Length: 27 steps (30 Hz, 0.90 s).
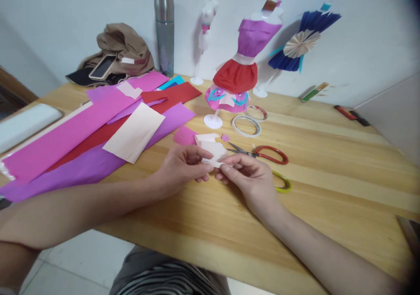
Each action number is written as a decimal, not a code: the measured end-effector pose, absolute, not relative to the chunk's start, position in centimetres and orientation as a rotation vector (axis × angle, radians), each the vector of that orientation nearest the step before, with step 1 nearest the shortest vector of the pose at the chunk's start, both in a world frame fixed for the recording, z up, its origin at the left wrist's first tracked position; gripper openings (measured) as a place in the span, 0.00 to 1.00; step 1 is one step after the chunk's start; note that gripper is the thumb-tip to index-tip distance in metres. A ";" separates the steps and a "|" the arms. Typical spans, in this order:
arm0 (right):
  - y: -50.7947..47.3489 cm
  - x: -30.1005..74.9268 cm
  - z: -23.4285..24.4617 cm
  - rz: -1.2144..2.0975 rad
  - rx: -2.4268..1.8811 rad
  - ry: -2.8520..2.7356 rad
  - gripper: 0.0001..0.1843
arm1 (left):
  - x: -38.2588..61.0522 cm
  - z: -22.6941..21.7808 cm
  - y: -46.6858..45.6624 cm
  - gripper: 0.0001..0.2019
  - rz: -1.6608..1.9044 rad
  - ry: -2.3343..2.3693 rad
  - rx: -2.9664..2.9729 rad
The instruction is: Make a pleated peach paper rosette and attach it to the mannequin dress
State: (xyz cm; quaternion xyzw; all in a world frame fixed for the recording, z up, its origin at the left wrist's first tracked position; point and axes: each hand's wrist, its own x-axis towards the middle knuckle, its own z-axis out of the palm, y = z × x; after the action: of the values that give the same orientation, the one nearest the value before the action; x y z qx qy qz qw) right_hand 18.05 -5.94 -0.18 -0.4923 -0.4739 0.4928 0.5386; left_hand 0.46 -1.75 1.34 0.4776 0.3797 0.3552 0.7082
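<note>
Between my two hands is a small piece of cream crepe paper [215,149], its near edge folded into a narrow strip. My left hand [188,163] pinches the left end of that edge between thumb and fingers. At the other end, the thumb and fingers of my right hand [247,174] are closed on it. Cream and pink paper scraps [185,135] lie just behind. Close to my right hand rest scissors with red handles [271,153], blades pointing left, and a yellow-green handle [282,182], partly hidden by the hand.
Coloured crepe paper sheets [78,133] cover the left of the table. A small dress form in purple and red paper [244,67] stands behind two tape rolls [246,126]. Further back are a flask [164,36], a phone [103,66] and a blue paper dress [303,43].
</note>
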 end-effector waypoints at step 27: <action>-5.9 18.0 0.1 1.055 -1.234 -1.169 0.12 | 0.6 1.4 -1.8 0.05 0.864 0.882 0.927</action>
State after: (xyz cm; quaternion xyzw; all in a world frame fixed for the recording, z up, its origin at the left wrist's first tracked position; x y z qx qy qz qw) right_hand 17.97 -5.86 0.07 -0.5191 -0.4918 0.4438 0.5402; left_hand 0.61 -1.77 1.41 0.4187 0.3986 0.3905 0.7165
